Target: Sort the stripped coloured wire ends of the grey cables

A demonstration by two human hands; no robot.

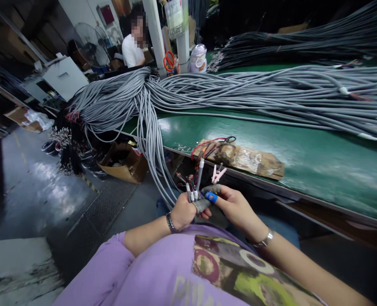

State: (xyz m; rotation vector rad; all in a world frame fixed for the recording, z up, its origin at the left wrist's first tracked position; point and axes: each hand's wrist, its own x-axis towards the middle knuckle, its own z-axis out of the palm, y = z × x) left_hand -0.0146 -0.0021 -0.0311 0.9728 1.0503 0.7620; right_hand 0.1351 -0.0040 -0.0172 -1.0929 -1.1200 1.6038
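My left hand point(182, 212) is closed around a small bunch of grey cable ends point(192, 193) with white tips, held upright in front of my chest. My right hand point(235, 206) pinches the same bunch from the right; its thumb wears a blue finger cot point(211, 196) and other fingers wear grey cots. One grey cable end point(200, 172) sticks up above the others. A pink clip point(218, 173) hangs at the table edge just above my hands.
A green table point(303, 153) carries a thick bundle of grey cables point(239, 91) that droops off its left end. A taped brown block point(249, 159) lies near the front edge. A cardboard box point(124, 163) sits on the floor. Another person point(134, 44) sits at the far end.
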